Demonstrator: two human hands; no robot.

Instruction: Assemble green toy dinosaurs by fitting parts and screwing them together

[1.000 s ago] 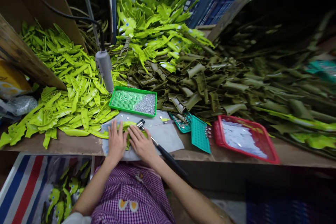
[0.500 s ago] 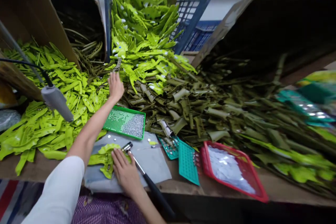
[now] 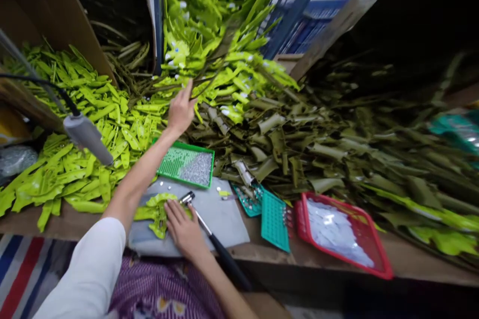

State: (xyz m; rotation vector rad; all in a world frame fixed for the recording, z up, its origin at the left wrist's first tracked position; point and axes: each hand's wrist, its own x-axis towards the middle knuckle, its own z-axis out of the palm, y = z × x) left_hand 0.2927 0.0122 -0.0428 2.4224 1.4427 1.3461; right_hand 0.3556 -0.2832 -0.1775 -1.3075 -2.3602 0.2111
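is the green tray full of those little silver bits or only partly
Partly full. In the green rectangular plastic tray, the small silver pieces are heaped at its right end, while the left part shows bare green dotted floor.

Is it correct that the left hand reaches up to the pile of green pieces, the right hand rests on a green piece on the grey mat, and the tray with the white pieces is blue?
Not quite. In the head view that tray is red, not blue. The rest holds: the left hand reaches up to the pile of green pieces, and the right hand rests on a green piece on the grey mat.
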